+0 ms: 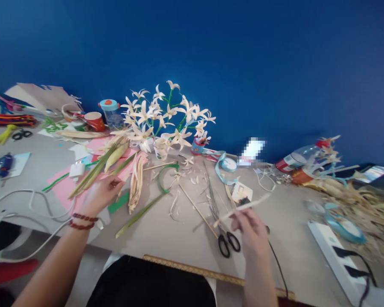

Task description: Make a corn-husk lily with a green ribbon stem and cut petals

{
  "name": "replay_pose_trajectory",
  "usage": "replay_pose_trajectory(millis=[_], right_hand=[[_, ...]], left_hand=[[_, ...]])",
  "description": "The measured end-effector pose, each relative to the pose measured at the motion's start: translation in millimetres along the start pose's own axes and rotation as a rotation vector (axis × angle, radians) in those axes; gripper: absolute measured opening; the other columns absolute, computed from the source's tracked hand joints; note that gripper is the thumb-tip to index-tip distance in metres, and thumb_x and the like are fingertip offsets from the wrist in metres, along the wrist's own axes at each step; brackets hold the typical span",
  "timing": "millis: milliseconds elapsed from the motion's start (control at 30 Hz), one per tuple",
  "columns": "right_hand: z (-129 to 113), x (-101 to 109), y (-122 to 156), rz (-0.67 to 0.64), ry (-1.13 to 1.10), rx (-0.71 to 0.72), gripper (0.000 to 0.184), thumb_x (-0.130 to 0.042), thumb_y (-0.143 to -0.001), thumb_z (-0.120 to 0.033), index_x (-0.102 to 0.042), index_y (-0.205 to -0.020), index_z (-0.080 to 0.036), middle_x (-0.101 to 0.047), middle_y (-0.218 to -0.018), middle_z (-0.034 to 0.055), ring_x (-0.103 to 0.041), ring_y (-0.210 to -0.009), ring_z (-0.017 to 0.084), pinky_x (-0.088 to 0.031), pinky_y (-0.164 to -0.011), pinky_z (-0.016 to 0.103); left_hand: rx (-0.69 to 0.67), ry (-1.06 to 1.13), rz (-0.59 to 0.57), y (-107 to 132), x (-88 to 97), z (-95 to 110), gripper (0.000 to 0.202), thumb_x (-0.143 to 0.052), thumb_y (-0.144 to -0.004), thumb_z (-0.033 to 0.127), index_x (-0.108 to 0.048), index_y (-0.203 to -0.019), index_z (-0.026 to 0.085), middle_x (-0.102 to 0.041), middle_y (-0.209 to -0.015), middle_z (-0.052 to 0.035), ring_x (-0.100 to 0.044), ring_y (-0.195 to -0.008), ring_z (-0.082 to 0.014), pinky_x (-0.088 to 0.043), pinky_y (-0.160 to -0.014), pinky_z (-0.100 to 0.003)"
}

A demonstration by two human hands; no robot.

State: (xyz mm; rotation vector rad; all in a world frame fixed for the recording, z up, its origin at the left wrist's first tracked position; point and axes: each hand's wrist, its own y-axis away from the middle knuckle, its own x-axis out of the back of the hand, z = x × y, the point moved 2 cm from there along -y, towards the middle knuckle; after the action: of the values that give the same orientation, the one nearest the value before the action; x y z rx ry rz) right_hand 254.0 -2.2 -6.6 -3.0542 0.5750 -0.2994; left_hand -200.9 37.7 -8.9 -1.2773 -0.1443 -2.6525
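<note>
My left hand (pixel 100 194) rests on the grey table (pixel 166 238) with its fingers closed round the lower ends of long green leaf strips (pixel 94 172) that fan out to the upper right. My right hand (pixel 249 230) is raised a little above the table and pinches a thin pale stick (pixel 243 207) that points up and to the right. Black-handled scissors (pixel 226 241) lie just left of my right hand. A pale bundle of dried husk strips (pixel 136 183) lies right of my left hand. A bouquet of cream husk flowers (pixel 161 115) stands in a cup behind them.
White cables (pixel 25 204) loop at the left near a blue glue gun (pixel 0 165). A wooden ruler (pixel 192 269) lies along the near edge. Blue ribbon rolls (pixel 342 224), a white power strip (pixel 339 256), a plastic bottle (pixel 302 157) and dried husks (pixel 365 200) crowd the right.
</note>
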Motion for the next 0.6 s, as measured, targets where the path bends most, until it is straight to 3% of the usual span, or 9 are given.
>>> replay_pose_trajectory(millis=[100, 167, 200, 233, 300, 367, 467, 600], right_hand=[[5.2, -46.8, 19.9, -0.226, -0.139, -0.119, 0.030, -0.067, -0.079, -0.045, -0.061, -0.068, -0.018, -0.052, -0.048, -0.0041, -0.045, -0.044, 0.010, -0.039, -0.049, 0.023], [6.6, -65.6, 27.1, -0.297, -0.198, -0.157, 0.029, -0.067, -0.081, -0.044, -0.060, -0.068, -0.019, -0.052, -0.049, -0.0043, -0.045, -0.045, 0.010, -0.039, -0.049, 0.022], [7.2, -71.6, 29.2, -0.333, -0.212, -0.171, 0.029, -0.066, -0.082, -0.043, -0.060, -0.068, -0.019, -0.052, -0.049, -0.0044, -0.045, -0.045, 0.010, -0.039, -0.048, 0.022], [7.6, -76.1, 30.7, -0.371, -0.217, -0.181, 0.028, -0.066, -0.083, -0.043, -0.060, -0.069, -0.019, -0.052, -0.050, -0.0046, -0.046, -0.045, 0.010, -0.039, -0.049, 0.022], [7.5, -82.9, 32.9, -0.437, -0.211, -0.188, 0.028, -0.065, -0.084, -0.042, -0.060, -0.070, -0.018, -0.051, -0.050, -0.0051, -0.046, -0.045, 0.009, -0.040, -0.049, 0.022], [5.9, -88.8, 35.2, -0.477, -0.207, -0.180, 0.028, -0.064, -0.085, -0.043, -0.060, -0.072, -0.018, -0.052, -0.052, -0.0050, -0.047, -0.047, 0.010, -0.041, -0.050, 0.021], [1.6, -96.5, 40.0, -0.508, -0.206, -0.144, 0.029, -0.064, -0.085, -0.045, -0.058, -0.073, -0.019, -0.057, -0.060, -0.0030, -0.048, -0.049, 0.010, -0.041, -0.048, 0.021], [-1.6, -98.0, 42.3, -0.511, -0.161, -0.081, 0.028, -0.062, -0.086, -0.044, -0.059, -0.074, -0.019, -0.060, -0.065, -0.0014, -0.049, -0.049, 0.010, -0.041, -0.047, 0.021]], left_hand=[[-0.074, -0.207, 0.128, -5.5, -3.9, 21.7, 0.032, -0.057, -0.083, 0.042, -0.061, -0.098, 0.014, -0.063, -0.084, -0.0043, -0.057, -0.074, -0.0191, -0.043, -0.071, -0.029], [-0.163, -0.153, 0.231, 6.3, -9.2, 44.8, 0.032, -0.052, -0.087, 0.041, -0.060, -0.105, 0.016, -0.063, -0.097, -0.0052, -0.055, -0.070, -0.0155, -0.044, -0.071, -0.028], [-0.233, -0.071, 0.220, 15.9, -14.9, 58.2, 0.029, -0.051, -0.089, 0.040, -0.061, -0.101, 0.016, -0.063, -0.097, -0.0055, -0.055, -0.070, -0.0149, -0.044, -0.072, -0.028], [-0.314, 0.046, 0.130, 26.9, -23.4, 72.5, 0.026, -0.049, -0.090, 0.039, -0.062, -0.095, 0.017, -0.063, -0.093, -0.0051, -0.056, -0.071, -0.0150, -0.045, -0.071, -0.027], [-0.416, 0.257, -0.184, 49.7, -46.7, 100.5, 0.026, -0.048, -0.092, 0.038, -0.064, -0.089, 0.018, -0.065, -0.088, -0.0044, -0.058, -0.078, -0.0161, -0.046, -0.072, -0.025], [-0.423, 0.380, -0.431, 68.2, -70.9, 122.8, 0.024, -0.051, -0.090, 0.039, -0.065, -0.089, 0.019, -0.065, -0.084, -0.0030, -0.059, -0.075, -0.0152, -0.045, -0.068, -0.024], [-0.340, 0.488, -0.496, 79.9, -95.8, 138.6, 0.023, -0.056, -0.087, 0.038, -0.063, -0.082, 0.017, -0.062, -0.075, -0.0011, -0.054, -0.067, -0.0129, -0.041, -0.060, -0.022], [-0.242, 0.640, -0.561, 80.8, -108.1, 137.3, 0.025, -0.054, -0.089, 0.036, -0.058, -0.076, 0.015, -0.054, -0.068, 0.0012, -0.048, -0.062, -0.0110, -0.037, -0.056, -0.021]])
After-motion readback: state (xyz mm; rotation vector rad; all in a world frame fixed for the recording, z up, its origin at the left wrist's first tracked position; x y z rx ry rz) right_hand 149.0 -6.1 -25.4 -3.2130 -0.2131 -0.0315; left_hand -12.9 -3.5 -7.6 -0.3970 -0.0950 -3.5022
